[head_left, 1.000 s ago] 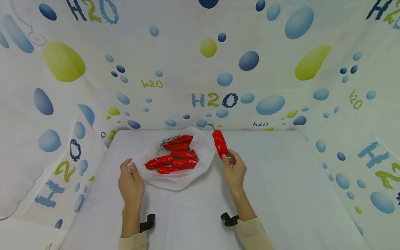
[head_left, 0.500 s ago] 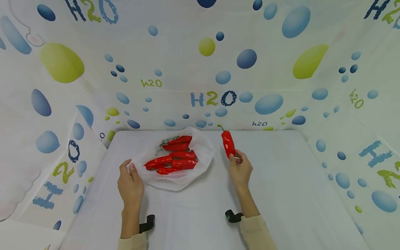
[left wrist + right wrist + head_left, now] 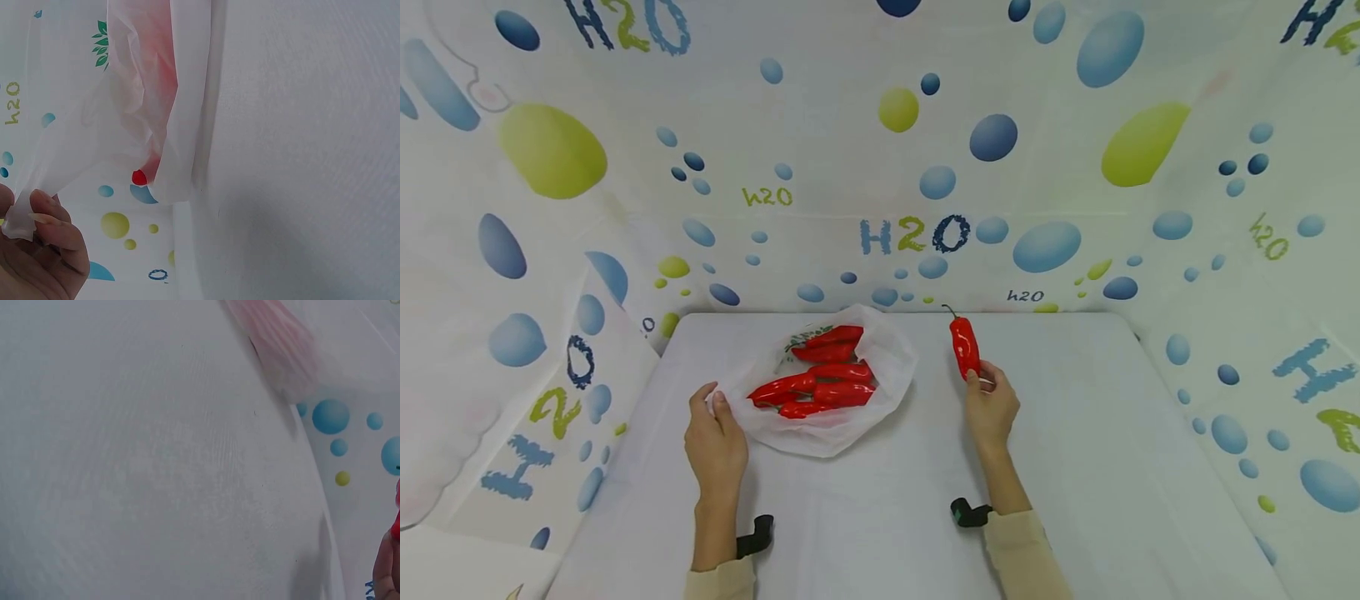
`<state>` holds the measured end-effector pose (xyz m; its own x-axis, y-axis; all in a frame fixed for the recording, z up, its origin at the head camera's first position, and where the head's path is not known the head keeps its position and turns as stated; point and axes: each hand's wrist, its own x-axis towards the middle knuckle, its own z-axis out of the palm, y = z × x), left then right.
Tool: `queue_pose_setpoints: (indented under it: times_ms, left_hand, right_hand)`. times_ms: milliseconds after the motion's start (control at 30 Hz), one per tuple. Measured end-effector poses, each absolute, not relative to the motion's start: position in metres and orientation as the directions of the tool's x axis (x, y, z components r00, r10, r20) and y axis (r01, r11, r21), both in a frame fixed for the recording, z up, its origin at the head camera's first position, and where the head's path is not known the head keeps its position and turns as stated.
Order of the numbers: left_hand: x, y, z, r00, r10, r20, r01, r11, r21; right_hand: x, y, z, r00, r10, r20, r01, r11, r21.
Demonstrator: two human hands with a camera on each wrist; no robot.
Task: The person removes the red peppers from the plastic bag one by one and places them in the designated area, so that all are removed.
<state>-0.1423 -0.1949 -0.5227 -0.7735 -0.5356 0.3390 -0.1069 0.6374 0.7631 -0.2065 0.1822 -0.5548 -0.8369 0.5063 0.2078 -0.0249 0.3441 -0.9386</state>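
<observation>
A white plastic bag [image 3: 816,442] lies on the table with its mouth spread, and several red peppers [image 3: 842,392] show inside it. My left hand [image 3: 715,442] pinches the bag's left edge; in the left wrist view the left hand [image 3: 47,244] has the thin plastic [image 3: 22,219] between thumb and fingers. To the right of the bag, my right hand [image 3: 992,412] holds a single red pepper [image 3: 965,346] by its lower end, with the stem pointing up and away. At the right wrist view's edge only part of the right hand [image 3: 386,565] shows.
The white table [image 3: 865,533] runs back to a curtain [image 3: 820,125] printed with blue and green spots, which also hangs at both sides. Black wrist mounts [image 3: 970,512] stick out inward from both forearms.
My right hand has moved to the right with the red pepper, farther from the bag. The left hand stays on the bag's edge, and the peppers in the bag have not moved.
</observation>
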Motion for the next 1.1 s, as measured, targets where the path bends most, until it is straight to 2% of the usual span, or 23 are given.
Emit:
queue_pose_setpoints:
  times_ms: [367,700,1100]
  left_hand:
    - [-0.142,-0.195,-0.524,-0.772,-0.535,0.342,-0.106,0.64,0.761]
    - [-0.142,-0.195,-0.524,-0.771,-0.535,0.344,-0.109,0.644,0.757]
    - [-0.143,-0.196,-0.525,-0.773,-0.538,0.336,-0.118,0.643,0.757]
  right_hand:
    - [-0.212,0.192,-0.568,-0.833,0.526,0.172,0.05,0.38,-0.923]
    - [-0.214,0.197,-0.572,-0.843,0.533,0.076,0.146,0.362,-0.921]
    - [-0.214,0.201,-0.578,-0.849,0.525,0.069,0.165,0.387,-0.907]
